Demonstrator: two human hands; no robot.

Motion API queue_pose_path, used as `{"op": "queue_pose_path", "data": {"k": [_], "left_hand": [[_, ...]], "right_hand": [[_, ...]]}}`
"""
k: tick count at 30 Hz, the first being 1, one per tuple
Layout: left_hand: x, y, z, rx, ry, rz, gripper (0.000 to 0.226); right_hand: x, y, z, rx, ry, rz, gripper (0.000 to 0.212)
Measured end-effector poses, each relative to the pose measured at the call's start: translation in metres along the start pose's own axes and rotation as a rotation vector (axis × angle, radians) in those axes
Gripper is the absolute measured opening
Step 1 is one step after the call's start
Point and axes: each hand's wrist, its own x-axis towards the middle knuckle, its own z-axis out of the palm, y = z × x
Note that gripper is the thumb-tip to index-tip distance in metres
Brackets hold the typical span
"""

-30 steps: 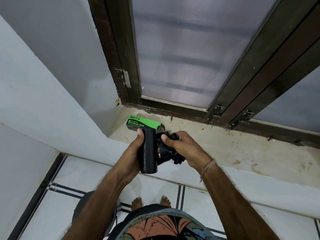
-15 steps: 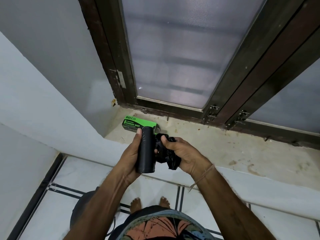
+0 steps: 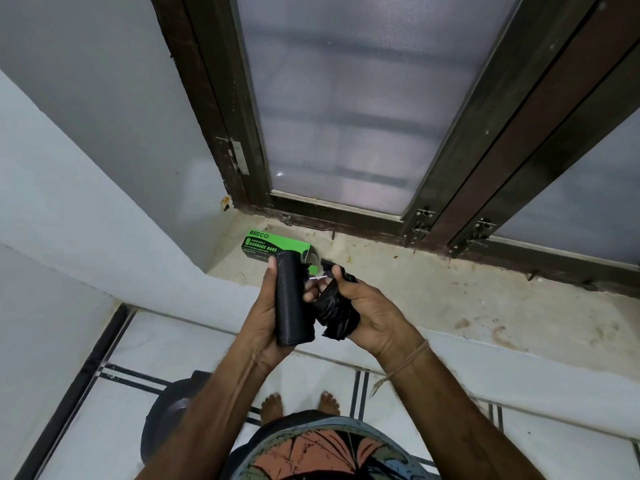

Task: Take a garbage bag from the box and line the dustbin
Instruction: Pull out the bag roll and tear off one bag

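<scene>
My left hand [image 3: 266, 317] grips an upright black roll of garbage bags [image 3: 292, 299] over the front edge of the sill. My right hand [image 3: 367, 313] clutches a crumpled black garbage bag [image 3: 336, 313] right beside the roll; whether the bag is still joined to the roll is unclear. The green and black garbage bag box [image 3: 273, 245] lies flat on the sill just behind the roll, its right end hidden by it. A dark round dustbin [image 3: 169, 417] stands on the floor at lower left, partly behind my left forearm.
The stained stone window sill [image 3: 450, 299] runs to the right under a dark wooden window frame [image 3: 346, 216] with frosted glass. A white wall [image 3: 86, 202] closes in on the left. My bare feet [image 3: 298, 407] stand on white floor tiles with dark stripes.
Both hands stay over the sill edge. The roll stands more upright in my left hand, and my right hand has pulled the crumpled bag slightly away from it.
</scene>
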Motion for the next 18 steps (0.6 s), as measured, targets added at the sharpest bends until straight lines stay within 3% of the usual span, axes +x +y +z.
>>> {"op": "queue_pose_path", "data": {"k": [6, 10, 13, 15, 18], "left_hand": [[-0.001, -0.005, 0.005, -0.196, -0.048, 0.012, 0.055], [-0.001, -0.005, 0.006, -0.264, -0.037, 0.037, 0.051], [0.002, 0.002, -0.003, -0.392, 0.023, 0.097, 0.042], [0.004, -0.001, -0.011, -0.311, 0.052, 0.092, 0.042], [0.009, -0.006, -0.013, -0.069, 0.117, 0.070, 0.049]], "right_hand": [[0.002, 0.004, 0.004, 0.112, -0.063, -0.008, 0.044], [-0.004, 0.003, 0.014, 0.135, -0.004, -0.055, 0.066], [0.000, -0.006, 0.007, 0.318, 0.068, -0.137, 0.041], [0.005, -0.007, 0.005, 0.277, 0.090, -0.130, 0.032], [0.010, -0.005, 0.011, 0.184, 0.111, -0.098, 0.041]]}}
